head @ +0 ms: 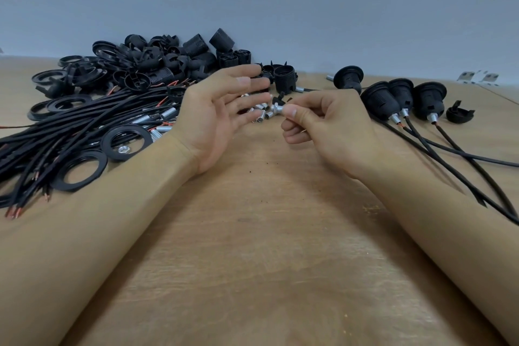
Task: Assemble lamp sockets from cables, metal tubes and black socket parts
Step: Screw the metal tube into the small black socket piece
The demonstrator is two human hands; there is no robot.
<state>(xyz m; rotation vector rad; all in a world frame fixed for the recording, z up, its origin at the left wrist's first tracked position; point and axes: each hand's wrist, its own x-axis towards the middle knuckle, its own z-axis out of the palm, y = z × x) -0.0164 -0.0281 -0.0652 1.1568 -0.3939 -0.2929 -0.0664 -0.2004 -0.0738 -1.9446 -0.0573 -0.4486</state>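
I count three finished sockets (404, 100) with cables lying right of the loose tube pile (262, 114), cable bundle (84, 132) and black parts heap (157, 62) left of it largely unused; right hand (323, 123) pinches one metal tube (278, 108), left hand (222, 112) spread, holding nothing.

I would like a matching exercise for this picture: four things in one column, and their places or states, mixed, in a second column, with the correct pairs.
1. left hand
2. right hand
3. bundle of black cables
4. finished sockets

a. lying on the table's right side
b. open, holding nothing
c. lying on the table's left side
d. pinching a small metal tube

Pairs: 1-b, 2-d, 3-c, 4-a
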